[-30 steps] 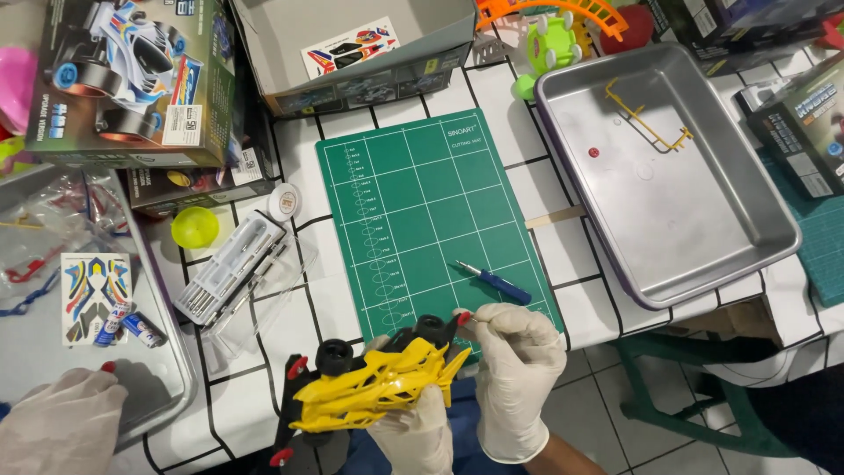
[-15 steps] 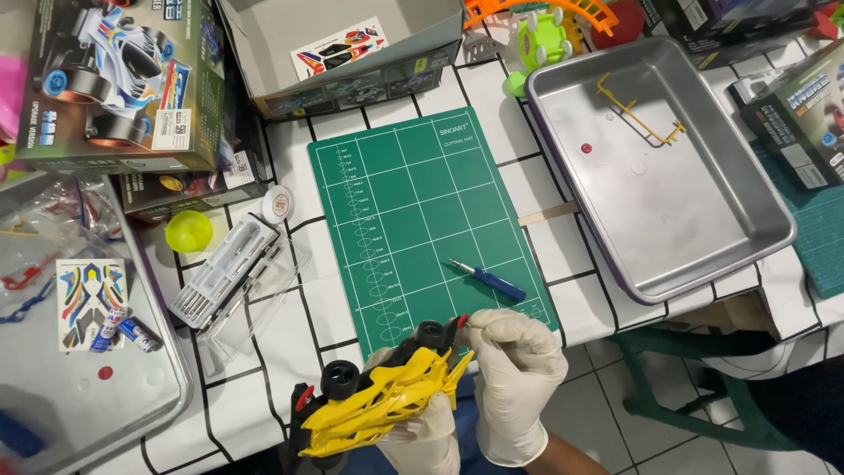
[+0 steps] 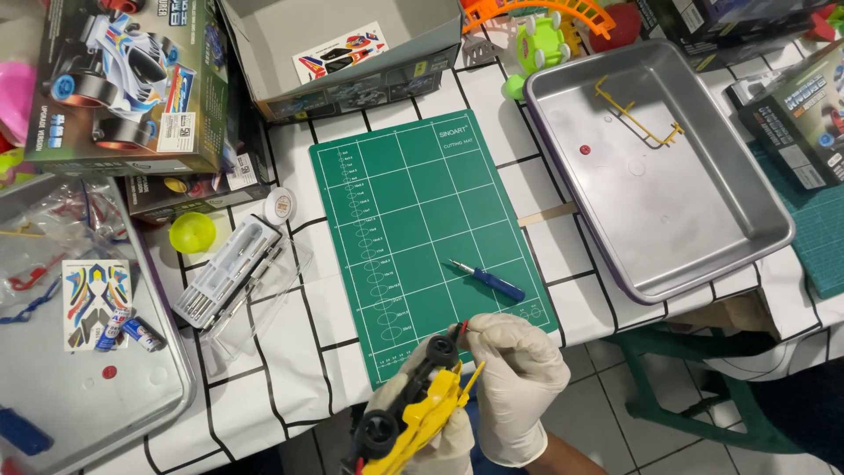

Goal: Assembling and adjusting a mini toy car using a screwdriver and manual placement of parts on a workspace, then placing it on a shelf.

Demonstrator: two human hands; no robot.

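Note:
Both hands wear white gloves and meet at the table's near edge. My left hand cradles a toy racing car from below; the car has a yellow body and black wheels and points away from me. My right hand is curled beside it, with thumb and finger pinched on the car's front end, where a tiny red part shows. A blue-handled screwdriver lies loose on the green cutting mat, just beyond my fingers.
A metal tray at the right holds a yellow plastic sprue. Another tray at the left holds a sticker sheet. A clear screwdriver case, a yellow-green cap and kit boxes lie behind. A green chair stands below.
The car has turned from lying sideways across my lap to pointing away from me. Both hands shifted slightly right with it. The screwdriver has not moved.

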